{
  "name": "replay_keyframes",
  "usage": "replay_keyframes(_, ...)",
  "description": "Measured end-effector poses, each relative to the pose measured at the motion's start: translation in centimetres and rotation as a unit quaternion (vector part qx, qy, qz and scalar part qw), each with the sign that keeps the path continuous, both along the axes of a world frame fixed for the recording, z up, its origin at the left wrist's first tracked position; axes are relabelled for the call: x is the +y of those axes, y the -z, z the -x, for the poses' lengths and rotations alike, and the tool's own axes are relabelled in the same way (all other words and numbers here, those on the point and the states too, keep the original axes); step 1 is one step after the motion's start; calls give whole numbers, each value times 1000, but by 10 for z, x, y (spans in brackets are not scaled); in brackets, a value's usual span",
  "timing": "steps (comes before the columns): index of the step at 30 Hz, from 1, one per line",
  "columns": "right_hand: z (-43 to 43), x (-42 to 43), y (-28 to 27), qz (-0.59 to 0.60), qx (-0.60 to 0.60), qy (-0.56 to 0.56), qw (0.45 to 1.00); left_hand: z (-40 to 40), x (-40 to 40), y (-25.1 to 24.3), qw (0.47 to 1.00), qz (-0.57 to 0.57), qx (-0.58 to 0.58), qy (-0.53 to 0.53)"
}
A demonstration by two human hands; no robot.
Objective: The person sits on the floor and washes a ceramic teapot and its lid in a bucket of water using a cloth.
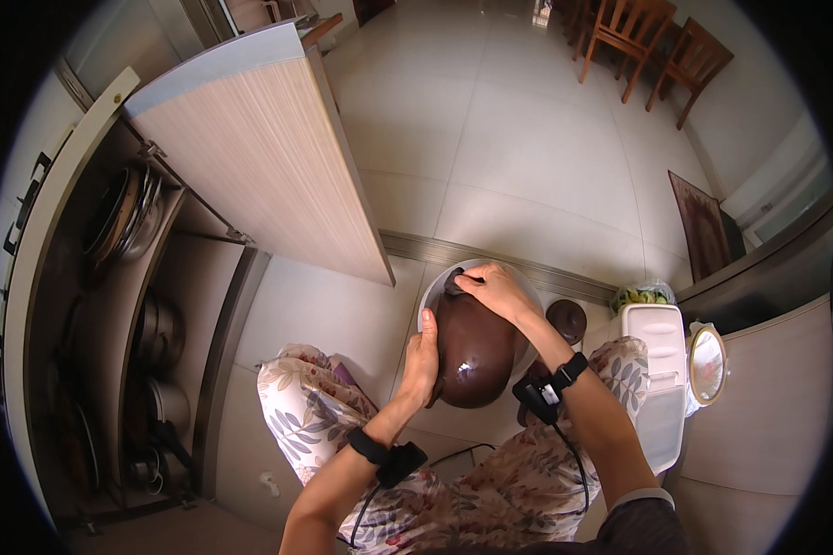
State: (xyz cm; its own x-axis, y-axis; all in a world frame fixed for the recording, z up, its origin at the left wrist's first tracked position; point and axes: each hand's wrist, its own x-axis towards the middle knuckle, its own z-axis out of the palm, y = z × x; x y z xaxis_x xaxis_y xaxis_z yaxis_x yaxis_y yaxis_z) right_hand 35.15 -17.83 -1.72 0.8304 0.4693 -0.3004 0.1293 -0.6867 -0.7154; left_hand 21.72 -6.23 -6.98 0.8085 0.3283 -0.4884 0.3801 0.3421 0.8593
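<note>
A glossy brown clay pot [477,354] lies tilted over a white basin [427,297] on the floor between my knees. My left hand [422,361] grips the pot's left side. At the far end, the fingers of my right hand [496,291] pinch a dark piece [452,281]; whether it is a cloth or a part of the pot, I cannot tell. A brown round lid [567,321] rests on the tiles right of the basin. The pot's mouth is out of sight.
To the left, a cabinet door [264,152] hangs open beside shelves of stacked pans [128,215] and pots [160,329]. A lidded plastic bin [652,374], a bag of greens [643,295] and a round clear-topped container [707,365] stand at right. A metal floor track [500,258] runs beyond the basin.
</note>
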Motion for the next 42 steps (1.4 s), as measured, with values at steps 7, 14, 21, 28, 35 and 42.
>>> replay_keyframes(7, 33, -13, 5, -112, -201, 12, 973, -1, 0, 6, 996, -73, -25, 53)
replay_keyframes(14, 70, -14, -11, -149, -259, -12, 954, -3, -4, -31, 999, 49, 0, 14)
replay_keyframes(21, 92, -15, -10, -160, -326, -118, 924, -12, 4, -15, 972, 216, -70, 60)
replay_keyframes(28, 82, -25, -3, -194, -335, -104, 916, -17, 0, -15, 985, 162, -22, 48)
replay_keyframes(35, 47, -28, 12, -211, -159, 55, 963, -13, -4, -15, 983, 180, -35, 1)
replay_keyframes(42, 21, -41, 29, -229, 44, 176, 956, -10, 3, -11, 992, 123, -14, 28)
